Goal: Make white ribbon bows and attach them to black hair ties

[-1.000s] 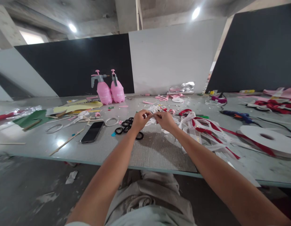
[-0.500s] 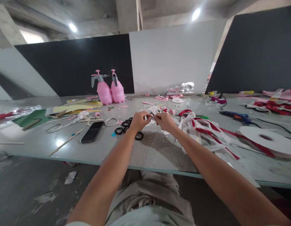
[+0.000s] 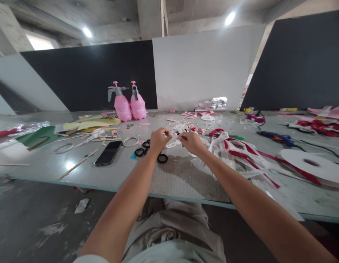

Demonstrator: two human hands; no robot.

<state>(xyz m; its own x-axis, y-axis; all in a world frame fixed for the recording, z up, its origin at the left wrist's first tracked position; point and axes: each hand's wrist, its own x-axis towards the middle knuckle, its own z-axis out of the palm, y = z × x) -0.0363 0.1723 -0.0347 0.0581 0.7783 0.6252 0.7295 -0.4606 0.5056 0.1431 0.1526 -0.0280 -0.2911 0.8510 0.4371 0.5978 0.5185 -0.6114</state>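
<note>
With fingertips pinched narrow, the left hand (image 3: 159,140) and the right hand (image 3: 191,142) are near each other over the table (image 3: 109,179) — whether they hold something small, I cannot tell. White strips (image 3: 173,144) lie between and behind them. Black rings (image 3: 162,162) lie beside the left hand; 1 phone (image 3: 108,152) is farther left — 2 pink bottles (image 3: 130,107) stand behind.

Handwork at a cluttered worktable (image 3: 125,179).
The left hand (image 3: 160,140) and right hand (image 3: 191,142) face each other, slightly apart, fingertips drawn together; anything pinched is too small to discern. Black rings (image 3: 167,158) lie beside the left wrist, a phone (image 3: 108,152) farther left. Red and white ribbons (image 3: 242,155) lie at right; pink spray bottles (image 3: 122,108) stand behind.
</note>
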